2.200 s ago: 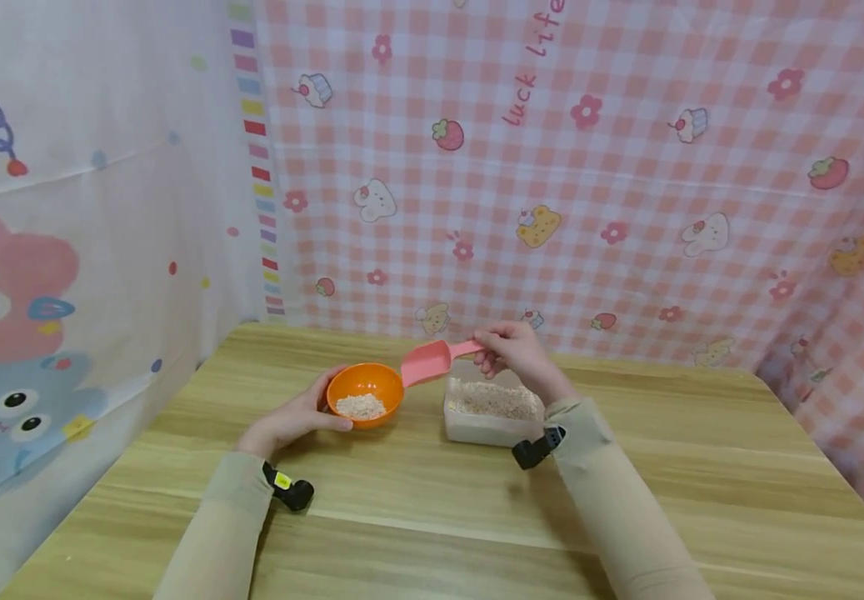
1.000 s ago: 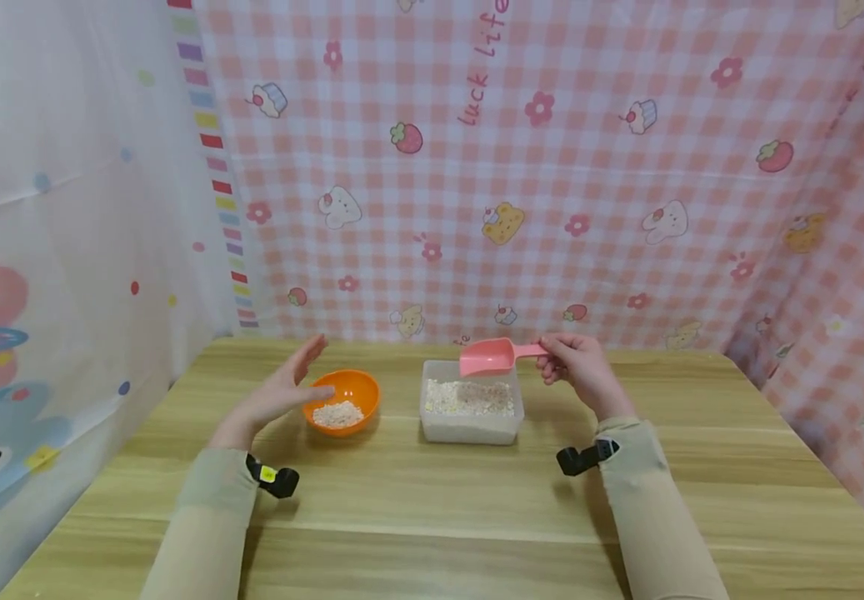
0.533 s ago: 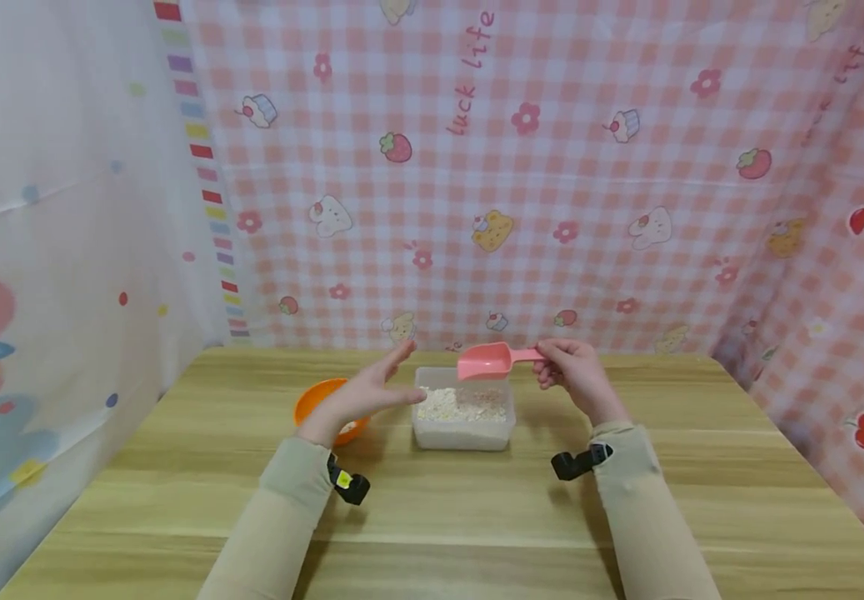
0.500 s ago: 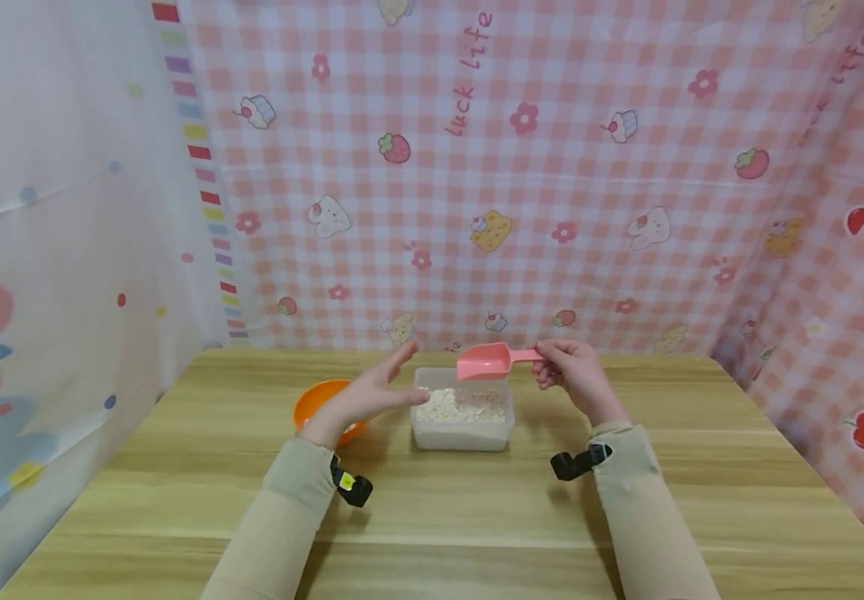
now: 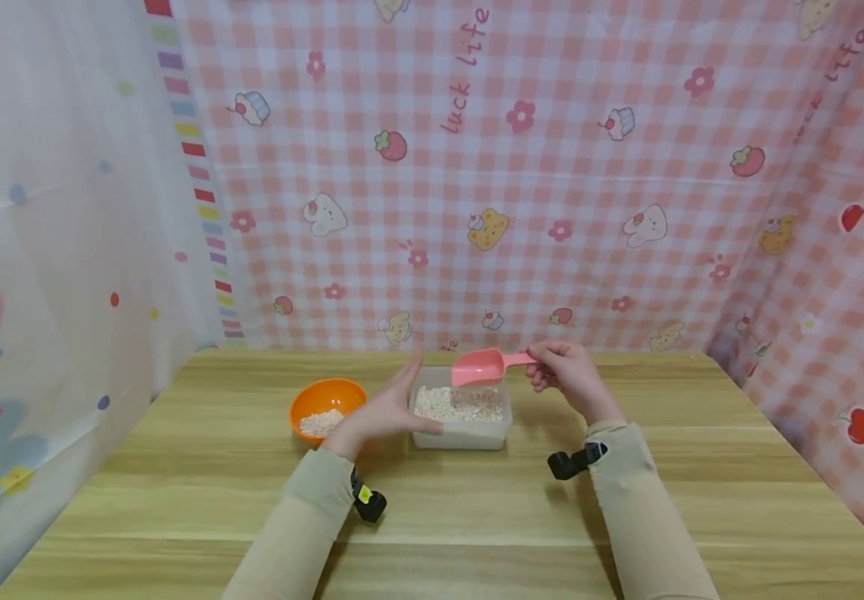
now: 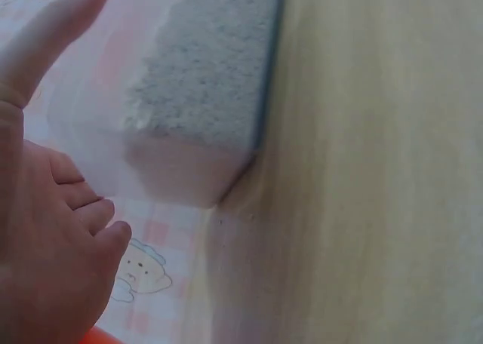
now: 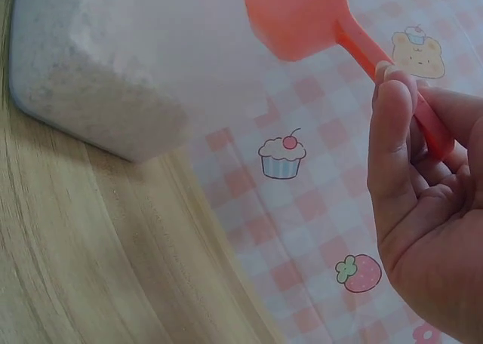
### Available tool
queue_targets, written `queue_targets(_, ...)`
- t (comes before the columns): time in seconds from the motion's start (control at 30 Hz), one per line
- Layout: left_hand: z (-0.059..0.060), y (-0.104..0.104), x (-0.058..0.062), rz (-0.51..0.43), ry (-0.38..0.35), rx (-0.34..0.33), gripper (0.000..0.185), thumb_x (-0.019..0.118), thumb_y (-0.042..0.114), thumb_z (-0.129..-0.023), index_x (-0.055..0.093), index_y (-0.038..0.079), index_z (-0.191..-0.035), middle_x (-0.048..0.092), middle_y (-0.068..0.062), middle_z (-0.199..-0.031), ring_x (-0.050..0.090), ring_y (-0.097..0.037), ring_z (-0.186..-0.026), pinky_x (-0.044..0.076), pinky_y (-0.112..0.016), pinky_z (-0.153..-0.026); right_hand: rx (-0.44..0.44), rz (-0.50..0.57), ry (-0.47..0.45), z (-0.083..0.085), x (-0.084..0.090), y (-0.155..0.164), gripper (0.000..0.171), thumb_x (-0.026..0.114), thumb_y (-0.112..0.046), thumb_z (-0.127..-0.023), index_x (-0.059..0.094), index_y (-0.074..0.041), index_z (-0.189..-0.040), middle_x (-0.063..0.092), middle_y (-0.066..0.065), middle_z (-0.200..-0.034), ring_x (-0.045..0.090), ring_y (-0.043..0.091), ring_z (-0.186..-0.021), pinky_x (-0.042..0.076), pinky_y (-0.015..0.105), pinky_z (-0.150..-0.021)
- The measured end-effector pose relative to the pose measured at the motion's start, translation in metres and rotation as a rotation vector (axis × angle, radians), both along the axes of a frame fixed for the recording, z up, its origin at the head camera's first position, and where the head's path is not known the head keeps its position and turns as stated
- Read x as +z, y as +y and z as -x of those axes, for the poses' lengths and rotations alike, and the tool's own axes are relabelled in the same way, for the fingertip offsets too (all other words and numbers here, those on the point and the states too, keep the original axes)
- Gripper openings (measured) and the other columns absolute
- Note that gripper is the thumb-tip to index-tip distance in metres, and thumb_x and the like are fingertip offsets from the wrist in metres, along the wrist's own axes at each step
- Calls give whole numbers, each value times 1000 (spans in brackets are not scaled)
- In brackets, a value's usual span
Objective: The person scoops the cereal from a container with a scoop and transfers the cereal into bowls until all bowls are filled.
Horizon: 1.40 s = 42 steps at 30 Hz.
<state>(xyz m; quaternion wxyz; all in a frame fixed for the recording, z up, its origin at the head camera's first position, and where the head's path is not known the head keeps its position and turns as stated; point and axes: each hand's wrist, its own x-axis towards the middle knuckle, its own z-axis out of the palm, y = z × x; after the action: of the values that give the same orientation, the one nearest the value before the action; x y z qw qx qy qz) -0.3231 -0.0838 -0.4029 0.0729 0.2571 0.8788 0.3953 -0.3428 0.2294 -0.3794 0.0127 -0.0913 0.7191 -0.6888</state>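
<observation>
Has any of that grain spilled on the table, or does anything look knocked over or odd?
Nothing stands out. The orange bowl and the clear tub both sit upright on the wooden table, grain inside them. The right hand holds the pink scoop over the tub; no spilled grain is visible.

Soft, even, bright light fills the head view, with no glare. Shadows are faint: a pale one lies on the counter (image 5: 476, 517) under each forearm. The wide lens bends the curtain (image 5: 566, 167) lines at the edges, and the corners look slightly soft. Both wrist views are hazy and washed out. In the left wrist view the left hand (image 6: 45, 246) is a close, blurred mass, and the box (image 6: 200, 95) looks grainy. In the right wrist view the scoop (image 7: 302, 16) is out of focus.
</observation>
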Motion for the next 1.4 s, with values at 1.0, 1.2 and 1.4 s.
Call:
queue_targets(1.0, 3, 4, -18, -57, -37, 81, 119, 85, 38, -71, 7, 12, -157, 1, -12, -162, 16, -34, -144, 23, -54, -111, 353, -505, 10, 17, 52, 7, 27, 56, -17, -100, 70, 6, -104, 65, 15, -74, 59, 16, -56, 56, 32, -54)
queue_targets(1.2, 3, 4, -18, -76, -44, 78, 120, 85, 39, -70, 6, 13, -157, 2, -13, -161, 19, -35, -143, 24, -55, -111, 401, -470, 10, 16, 44, 4, 28, 57, -18, -99, 71, 6, -102, 66, 13, -72, 60, 14, -56, 55, 30, -52)
queue_targets(1.4, 2, 2, -18, -85, -48, 77, 119, 85, 38, -70, 8, 13, -157, 3, -13, -161, 18, -34, -143, 23, -55, -111, 371, -400, -2, 11, 29, 2, 28, 55, -16, -100, 69, 7, -101, 66, 13, -71, 60, 13, -55, 54, 28, -52)
